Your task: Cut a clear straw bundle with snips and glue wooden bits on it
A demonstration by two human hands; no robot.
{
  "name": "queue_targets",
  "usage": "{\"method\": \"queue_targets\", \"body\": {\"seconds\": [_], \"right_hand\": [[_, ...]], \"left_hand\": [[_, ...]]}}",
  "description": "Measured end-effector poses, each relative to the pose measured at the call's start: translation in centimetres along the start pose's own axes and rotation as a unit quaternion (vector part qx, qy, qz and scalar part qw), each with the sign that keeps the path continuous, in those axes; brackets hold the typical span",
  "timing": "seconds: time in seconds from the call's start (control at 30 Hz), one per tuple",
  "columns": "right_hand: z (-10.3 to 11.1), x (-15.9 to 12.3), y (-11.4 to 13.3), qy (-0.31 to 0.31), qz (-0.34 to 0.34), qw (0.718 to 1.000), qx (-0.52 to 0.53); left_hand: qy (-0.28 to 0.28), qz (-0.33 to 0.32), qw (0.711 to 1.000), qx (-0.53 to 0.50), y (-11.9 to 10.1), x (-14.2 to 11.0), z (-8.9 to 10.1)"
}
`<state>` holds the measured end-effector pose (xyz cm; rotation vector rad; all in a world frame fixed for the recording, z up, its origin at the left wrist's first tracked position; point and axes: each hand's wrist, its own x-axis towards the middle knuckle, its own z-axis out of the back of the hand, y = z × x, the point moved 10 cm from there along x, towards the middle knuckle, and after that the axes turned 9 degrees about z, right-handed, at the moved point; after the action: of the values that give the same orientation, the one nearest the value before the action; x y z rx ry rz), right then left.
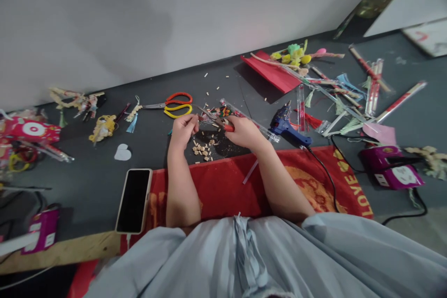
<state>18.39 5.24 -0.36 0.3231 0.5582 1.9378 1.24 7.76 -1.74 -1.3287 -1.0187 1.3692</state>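
Observation:
My right hand (243,133) is wrapped round the red handles of a pair of pliers (219,122), whose metal jaws point left toward my other hand. Thumb and fingers of my left hand (183,131) are pinched together at the jaw end; whatever thin piece they hold is too small to make out. Just below the pliers lies a heap of small tan wooden bits (201,149) with crumbs around it. Behind my left hand rest scissors (177,104) with one orange and one yellow handle loop.
A blue glue gun (287,125) with a black cord lies right of my hand. A phone (134,201) is at front left, overlapping a red towel (223,185). Red card (268,71), tassels and wrapped sticks (375,86) fill the back right. Purple boxes (391,167) stand at the sides.

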Motion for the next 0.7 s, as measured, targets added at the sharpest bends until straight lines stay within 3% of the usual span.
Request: {"method": "queue_targets", "body": {"seconds": [0.3,0.47,0.7], "right_hand": [[-0.1,0.1,-0.8,-0.024,-0.021,0.991,0.128],[-0.4,0.1,-0.9,-0.028,-0.010,0.980,0.197],[0.7,-0.2,0.2,-0.035,0.011,0.994,0.099]], "left_hand": [[-0.033,-0.013,0.999,0.000,-0.2,0.3,0.6],[-0.048,-0.019,0.996,-0.074,0.1,0.6,0.8],[-0.032,-0.027,0.985,-0.164,-0.7,0.4,0.7]]}}
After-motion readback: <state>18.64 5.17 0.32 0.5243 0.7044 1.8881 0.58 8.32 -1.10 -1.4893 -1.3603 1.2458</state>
